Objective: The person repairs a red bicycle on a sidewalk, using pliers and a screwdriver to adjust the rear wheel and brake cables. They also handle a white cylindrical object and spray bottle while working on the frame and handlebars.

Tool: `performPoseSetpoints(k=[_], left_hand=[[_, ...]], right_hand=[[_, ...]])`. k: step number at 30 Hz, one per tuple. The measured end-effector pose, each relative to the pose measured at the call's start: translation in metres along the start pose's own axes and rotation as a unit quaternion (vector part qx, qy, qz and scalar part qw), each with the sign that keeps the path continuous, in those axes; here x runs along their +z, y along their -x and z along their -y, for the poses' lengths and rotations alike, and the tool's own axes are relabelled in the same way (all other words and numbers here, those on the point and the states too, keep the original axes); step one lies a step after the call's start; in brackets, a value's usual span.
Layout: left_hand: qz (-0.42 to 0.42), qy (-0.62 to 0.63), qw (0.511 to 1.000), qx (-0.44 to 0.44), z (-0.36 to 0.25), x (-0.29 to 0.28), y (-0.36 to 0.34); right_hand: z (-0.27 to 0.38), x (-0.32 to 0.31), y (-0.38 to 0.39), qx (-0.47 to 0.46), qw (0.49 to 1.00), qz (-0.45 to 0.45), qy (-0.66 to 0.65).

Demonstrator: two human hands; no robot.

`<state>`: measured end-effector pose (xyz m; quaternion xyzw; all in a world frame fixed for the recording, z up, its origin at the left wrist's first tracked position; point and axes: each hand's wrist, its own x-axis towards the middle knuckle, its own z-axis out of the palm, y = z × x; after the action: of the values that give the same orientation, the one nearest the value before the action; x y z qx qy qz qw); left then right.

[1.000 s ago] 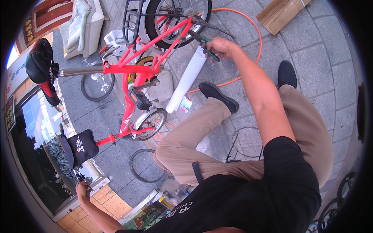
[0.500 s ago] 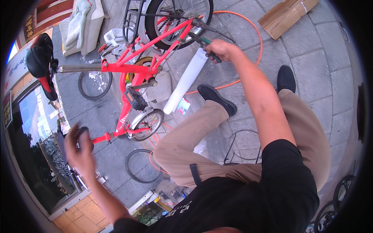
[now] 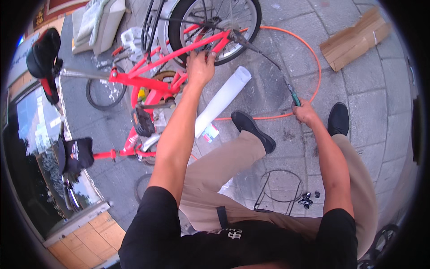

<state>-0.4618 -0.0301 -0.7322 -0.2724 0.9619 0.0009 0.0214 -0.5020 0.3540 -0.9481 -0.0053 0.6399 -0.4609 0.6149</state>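
Note:
A red bicycle [image 3: 143, 81] fills the left and upper middle, its rear wheel [image 3: 239, 18] at the top. My left hand [image 3: 200, 67] is at the red frame tube beside that wheel, fingers closed about the tube; the fingertips are partly hidden. Out to the right, my right hand [image 3: 305, 112] is closed around the green handle of pliers [image 3: 294, 96], whose jaws point up toward a thin dark rod [image 3: 264, 57] reaching out from the rear axle. Between my arms lies a white roll [image 3: 226, 96] on the paving.
An orange hose [image 3: 317, 62] curves across the paving. Flattened cardboard [image 3: 354, 38] lies at the upper right. Near my feet are a wire hoop frame [image 3: 282, 186] and small black parts [image 3: 306, 200]. A loose tyre [image 3: 105, 92] and a pale sofa [image 3: 98, 24] are at the left.
My left hand has swung from near the handlebar up to the frame tube by the rear wheel. My right hand with the pliers has moved away from the axle, right and down.

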Motion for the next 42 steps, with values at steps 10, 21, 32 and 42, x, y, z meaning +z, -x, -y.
performPoseSetpoints(k=[10,21,32,42], left_hand=[[-0.112,0.036,0.993,-0.013,-0.030,-0.005,0.016],[0.145,-0.040,0.988,-0.042,-0.054,-0.028,-0.022],[0.053,0.031,0.994,0.091,-0.056,-0.015,-0.037],[0.142,0.016,0.988,0.052,-0.066,-0.009,-0.047]], right_hand=[[0.092,0.031,0.020,-0.356,0.916,-0.184,0.012],[0.125,0.053,0.034,-0.290,0.939,-0.111,0.144],[0.202,0.052,-0.010,-0.132,0.967,0.168,-0.140],[0.211,0.033,-0.001,-0.076,0.929,0.233,-0.276]])
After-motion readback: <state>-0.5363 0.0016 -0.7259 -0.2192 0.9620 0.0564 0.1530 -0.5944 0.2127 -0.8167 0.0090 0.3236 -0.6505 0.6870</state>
